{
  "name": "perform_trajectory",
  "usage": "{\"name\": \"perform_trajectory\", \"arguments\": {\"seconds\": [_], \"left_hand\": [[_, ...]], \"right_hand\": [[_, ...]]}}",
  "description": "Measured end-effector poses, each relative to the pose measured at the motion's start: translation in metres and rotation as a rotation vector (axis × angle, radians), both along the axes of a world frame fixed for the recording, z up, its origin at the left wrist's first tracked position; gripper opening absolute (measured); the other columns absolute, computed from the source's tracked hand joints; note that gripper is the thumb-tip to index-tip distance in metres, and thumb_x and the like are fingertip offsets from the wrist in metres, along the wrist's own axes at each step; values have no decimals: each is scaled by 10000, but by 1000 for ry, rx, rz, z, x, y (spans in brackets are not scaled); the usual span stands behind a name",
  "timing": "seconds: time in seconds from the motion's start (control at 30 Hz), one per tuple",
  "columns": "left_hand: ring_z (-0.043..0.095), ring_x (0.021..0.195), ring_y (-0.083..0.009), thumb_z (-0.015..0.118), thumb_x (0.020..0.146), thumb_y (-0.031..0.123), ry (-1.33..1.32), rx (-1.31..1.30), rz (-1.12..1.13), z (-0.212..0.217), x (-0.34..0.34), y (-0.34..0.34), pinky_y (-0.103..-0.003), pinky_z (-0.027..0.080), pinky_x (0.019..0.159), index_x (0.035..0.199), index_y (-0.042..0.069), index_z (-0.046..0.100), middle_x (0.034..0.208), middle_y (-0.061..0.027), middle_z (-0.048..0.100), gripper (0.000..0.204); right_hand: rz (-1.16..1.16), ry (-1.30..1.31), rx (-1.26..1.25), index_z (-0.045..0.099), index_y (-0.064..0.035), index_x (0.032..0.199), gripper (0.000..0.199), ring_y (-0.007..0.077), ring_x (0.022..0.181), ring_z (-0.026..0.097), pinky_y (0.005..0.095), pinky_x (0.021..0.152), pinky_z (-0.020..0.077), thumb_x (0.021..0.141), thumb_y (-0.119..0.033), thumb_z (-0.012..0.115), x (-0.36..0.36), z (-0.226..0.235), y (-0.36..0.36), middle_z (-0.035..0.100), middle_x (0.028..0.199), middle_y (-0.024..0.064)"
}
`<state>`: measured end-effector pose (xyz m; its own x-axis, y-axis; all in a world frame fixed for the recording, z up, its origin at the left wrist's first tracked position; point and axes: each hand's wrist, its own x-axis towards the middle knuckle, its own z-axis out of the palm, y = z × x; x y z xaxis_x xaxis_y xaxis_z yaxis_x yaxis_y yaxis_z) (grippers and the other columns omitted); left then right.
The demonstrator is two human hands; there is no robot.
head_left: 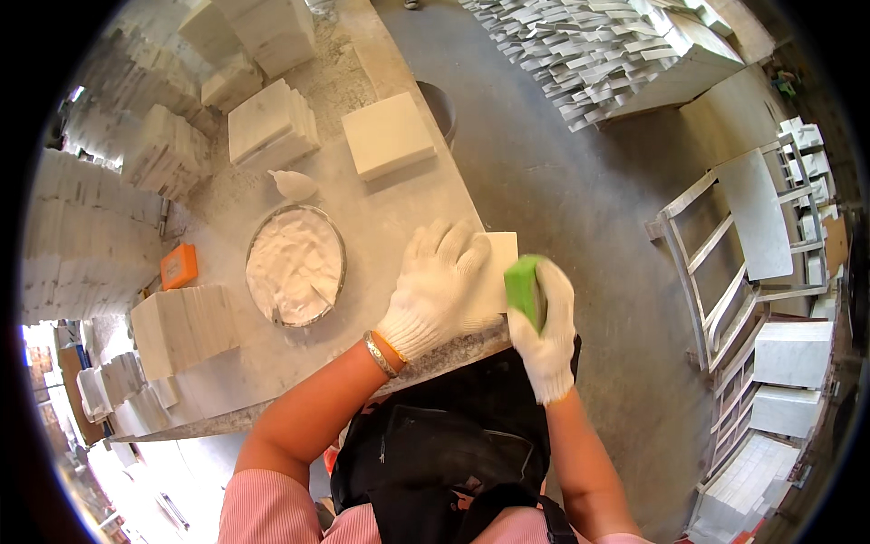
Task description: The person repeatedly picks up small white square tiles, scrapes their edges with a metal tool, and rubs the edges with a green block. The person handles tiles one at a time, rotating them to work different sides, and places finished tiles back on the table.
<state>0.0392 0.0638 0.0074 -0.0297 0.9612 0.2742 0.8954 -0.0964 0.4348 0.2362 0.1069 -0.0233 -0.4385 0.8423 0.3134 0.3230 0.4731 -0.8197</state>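
Note:
At the table's near right corner lies a pale stone tile [496,272], its right edge close to the table edge. My left hand [433,286], in a white knit glove, rests on the tile with fingers laid out flat. In my right hand [550,331], gloved the same way, is a green sanding block [523,288] with a darker side. It is tilted up against the tile's right edge and slightly blurred; whether it touches the edge I cannot tell. Left of my left hand stands a round pan [343,263] of whitish powder or paste.
A small stack of pale tiles [390,136] sits farther along the table [213,385]. Nearby are a white bulb-shaped thing [294,185], an orange box [178,266] and several stone stacks [272,122]. Right of the table, metal racks [698,263] and piled stone strips [589,54] stand on the floor.

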Motion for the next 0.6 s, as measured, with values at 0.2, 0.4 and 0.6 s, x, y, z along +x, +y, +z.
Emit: {"name": "perform_trajectory", "arguments": {"seconds": [0.2,0.4,0.6], "left_hand": [[447,1278,-396,856,598,453,43,30,-3,1,1,2,-524,378,1062,1264,43,547,1344,-184,509,841],[413,1324,-407,850,631,471,17,-108,1,5,-2,0,-533,354,1092,1299,48,534,1383,-188,492,852],[411,1331,-411,844,644,481,13,-48,-22,0,-2,0,-546,340,1100,1318,41,522,1389,-196,486,867]], "right_hand": [[-94,19,-234,513,-22,1393,565,303,1310,501,385,1110,400,863,-129,677,-38,28,55,513,1411,170],[-7,9,-52,531,-29,1374,595,315,1263,543,400,1074,444,805,-38,705,10,7,-14,534,1381,172],[-65,28,-176,498,-38,1414,594,273,1295,509,372,1111,403,862,-161,678,-39,18,55,531,1388,143]]}}
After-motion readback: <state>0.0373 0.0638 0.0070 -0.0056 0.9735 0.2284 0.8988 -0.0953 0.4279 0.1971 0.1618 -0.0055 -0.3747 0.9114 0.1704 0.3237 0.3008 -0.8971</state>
